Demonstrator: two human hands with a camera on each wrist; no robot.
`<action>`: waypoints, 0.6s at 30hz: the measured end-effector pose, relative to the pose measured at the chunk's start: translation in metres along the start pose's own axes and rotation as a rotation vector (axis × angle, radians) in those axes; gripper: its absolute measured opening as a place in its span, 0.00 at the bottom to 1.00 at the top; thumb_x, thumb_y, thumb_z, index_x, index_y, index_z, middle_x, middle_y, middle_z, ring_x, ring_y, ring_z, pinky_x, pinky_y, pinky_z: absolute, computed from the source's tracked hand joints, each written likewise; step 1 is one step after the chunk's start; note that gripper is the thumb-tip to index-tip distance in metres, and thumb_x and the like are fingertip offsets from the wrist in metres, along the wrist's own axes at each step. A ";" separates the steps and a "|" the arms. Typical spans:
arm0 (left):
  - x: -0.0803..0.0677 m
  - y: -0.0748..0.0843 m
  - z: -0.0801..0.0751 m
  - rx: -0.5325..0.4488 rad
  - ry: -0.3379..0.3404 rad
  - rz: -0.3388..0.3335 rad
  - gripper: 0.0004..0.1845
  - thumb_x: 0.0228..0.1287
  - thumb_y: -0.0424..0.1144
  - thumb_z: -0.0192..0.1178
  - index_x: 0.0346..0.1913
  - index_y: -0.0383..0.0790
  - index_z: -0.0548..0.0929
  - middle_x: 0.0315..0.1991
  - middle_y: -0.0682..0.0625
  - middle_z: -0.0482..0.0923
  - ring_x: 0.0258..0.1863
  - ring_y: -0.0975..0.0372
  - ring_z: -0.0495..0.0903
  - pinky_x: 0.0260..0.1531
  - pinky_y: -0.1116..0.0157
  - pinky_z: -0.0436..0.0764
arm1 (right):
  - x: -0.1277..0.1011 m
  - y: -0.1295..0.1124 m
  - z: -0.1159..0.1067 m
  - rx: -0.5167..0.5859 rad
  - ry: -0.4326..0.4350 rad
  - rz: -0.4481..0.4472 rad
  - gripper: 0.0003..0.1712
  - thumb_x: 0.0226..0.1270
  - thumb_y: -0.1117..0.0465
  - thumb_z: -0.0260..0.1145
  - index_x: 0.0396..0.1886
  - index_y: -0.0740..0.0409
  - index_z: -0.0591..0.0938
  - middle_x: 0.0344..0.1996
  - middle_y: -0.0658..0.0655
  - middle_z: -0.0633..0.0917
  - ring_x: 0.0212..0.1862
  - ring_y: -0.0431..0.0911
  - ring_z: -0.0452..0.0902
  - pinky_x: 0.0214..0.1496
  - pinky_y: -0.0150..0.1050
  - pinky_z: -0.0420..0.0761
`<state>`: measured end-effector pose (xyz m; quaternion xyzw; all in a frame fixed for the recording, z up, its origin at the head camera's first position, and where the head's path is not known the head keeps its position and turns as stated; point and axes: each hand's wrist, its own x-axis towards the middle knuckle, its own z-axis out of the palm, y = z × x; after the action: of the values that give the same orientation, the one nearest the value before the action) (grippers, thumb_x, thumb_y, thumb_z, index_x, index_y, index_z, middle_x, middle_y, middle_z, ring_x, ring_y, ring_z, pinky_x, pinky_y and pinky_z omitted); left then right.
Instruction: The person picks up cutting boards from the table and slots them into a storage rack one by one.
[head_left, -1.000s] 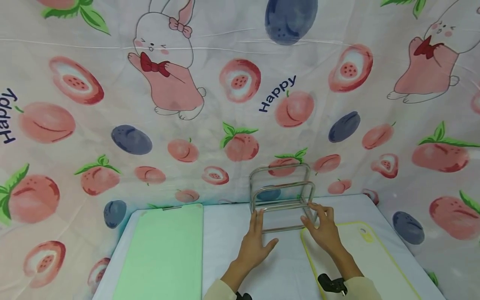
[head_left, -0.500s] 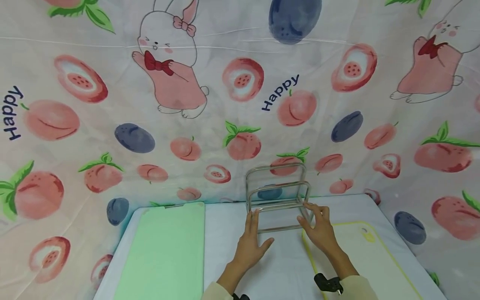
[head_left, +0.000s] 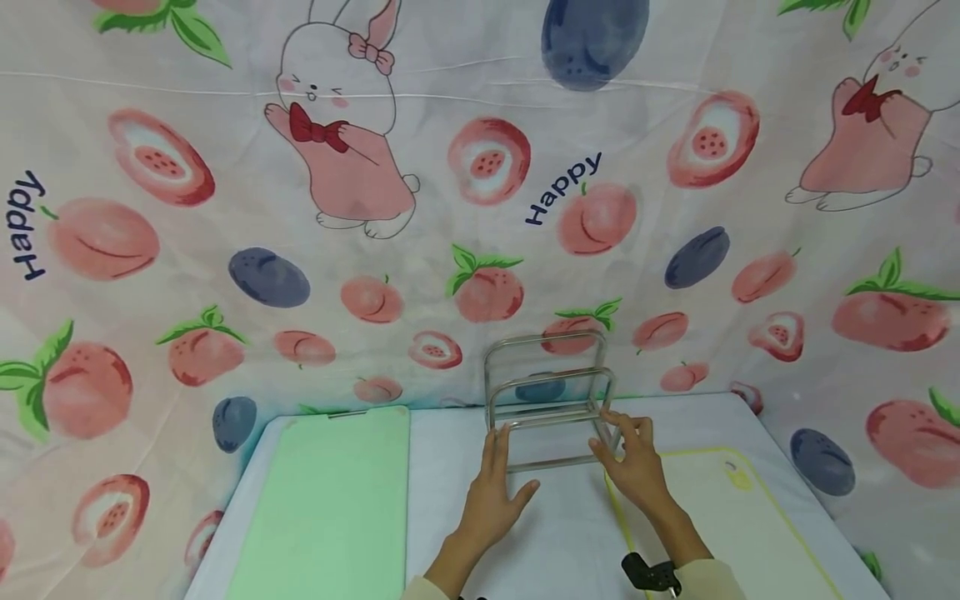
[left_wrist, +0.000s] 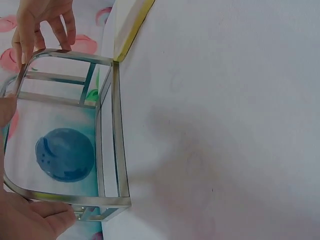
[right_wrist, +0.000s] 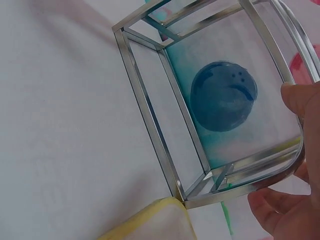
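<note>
Touches the left side of the silver metal rack, built of round-cornered hoops, with nearly straight fingers of the left hand, holding the thumb spread away; pinches the right side between thumb and fingers of the right hand. Has it upright at the back of the white-covered table, between the pale-green rectangular board and the yellow-rimmed white board, perhaps touching the latter's corner. Apparently placing or steadying the rack; calling next, probably, for even contact on both sides.

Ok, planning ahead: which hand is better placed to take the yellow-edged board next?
Probably the right hand: it is beside the yellow-edged board; the left hand is farther off.
</note>
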<state>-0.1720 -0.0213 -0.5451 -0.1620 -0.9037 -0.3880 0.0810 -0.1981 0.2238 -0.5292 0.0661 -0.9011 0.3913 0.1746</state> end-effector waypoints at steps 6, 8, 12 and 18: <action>-0.001 -0.009 -0.007 0.014 0.028 0.027 0.50 0.63 0.53 0.62 0.77 0.49 0.39 0.72 0.31 0.47 0.29 0.53 0.80 0.23 0.59 0.78 | -0.002 -0.008 0.004 -0.016 0.014 -0.020 0.30 0.63 0.55 0.68 0.64 0.49 0.71 0.47 0.60 0.64 0.35 0.61 0.78 0.43 0.55 0.79; -0.001 -0.012 -0.009 0.015 0.033 0.028 0.50 0.63 0.52 0.63 0.77 0.49 0.40 0.72 0.32 0.47 0.28 0.54 0.79 0.22 0.61 0.77 | -0.004 -0.010 0.006 -0.011 0.015 -0.029 0.30 0.63 0.55 0.69 0.64 0.49 0.72 0.46 0.59 0.64 0.34 0.59 0.78 0.44 0.55 0.80; -0.002 -0.017 -0.012 0.015 0.043 0.027 0.49 0.63 0.51 0.63 0.77 0.48 0.42 0.72 0.33 0.48 0.28 0.54 0.79 0.22 0.62 0.77 | -0.007 -0.013 0.009 -0.008 0.012 -0.039 0.30 0.62 0.55 0.69 0.64 0.51 0.72 0.46 0.60 0.64 0.33 0.56 0.77 0.44 0.54 0.80; -0.009 -0.020 -0.015 -0.014 0.055 0.013 0.48 0.63 0.52 0.62 0.77 0.46 0.43 0.71 0.31 0.49 0.37 0.45 0.81 0.28 0.53 0.80 | -0.012 -0.019 0.013 -0.009 -0.014 -0.008 0.30 0.63 0.54 0.68 0.64 0.49 0.72 0.46 0.58 0.63 0.35 0.59 0.79 0.45 0.53 0.80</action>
<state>-0.1703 -0.0470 -0.5512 -0.1577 -0.8973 -0.3981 0.1073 -0.1857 0.2012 -0.5293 0.0717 -0.9039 0.3859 0.1701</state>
